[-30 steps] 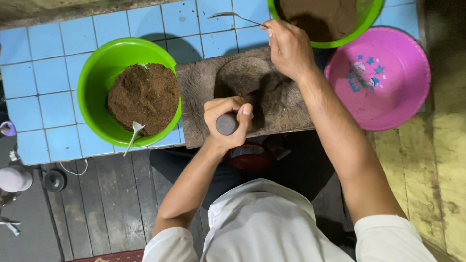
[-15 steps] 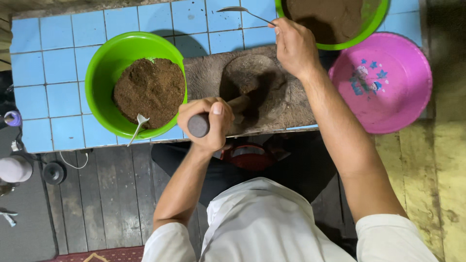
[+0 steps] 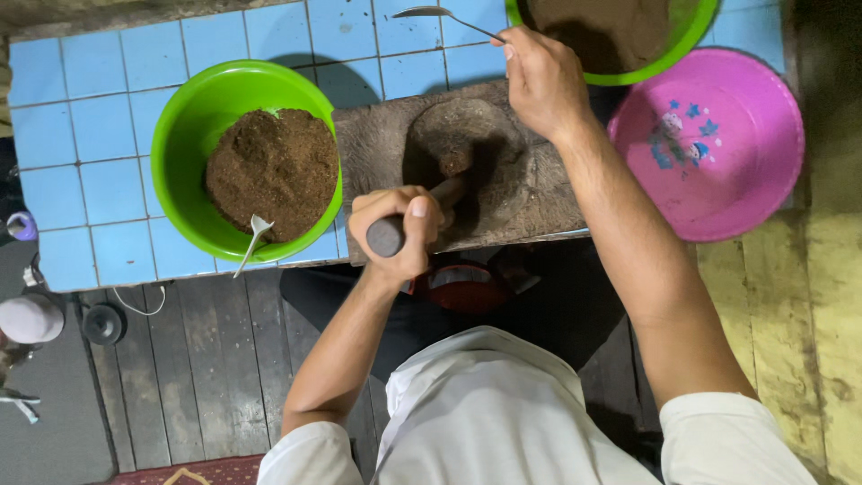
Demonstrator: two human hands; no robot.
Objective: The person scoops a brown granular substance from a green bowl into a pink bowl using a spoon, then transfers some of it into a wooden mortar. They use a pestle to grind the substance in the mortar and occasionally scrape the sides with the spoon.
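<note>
Pestle [image 3: 429, 208] tilted, tip in stone mortar [image 3: 467, 157] on blue-tiled worktop [image 3: 90, 144]; left hand [image 3: 400, 235] clamped around its handle. Right hand [image 3: 539, 81] pinches metal spoon [image 3: 440, 16] beside upper green bowl [image 3: 682, 49].

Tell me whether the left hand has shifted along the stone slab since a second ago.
Yes. The left hand with the pestle has moved left along the stone slab, toward the green bowl.

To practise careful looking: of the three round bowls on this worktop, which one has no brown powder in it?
The pink bowl at the right holds no powder. The two green bowls both hold brown powder.
</note>
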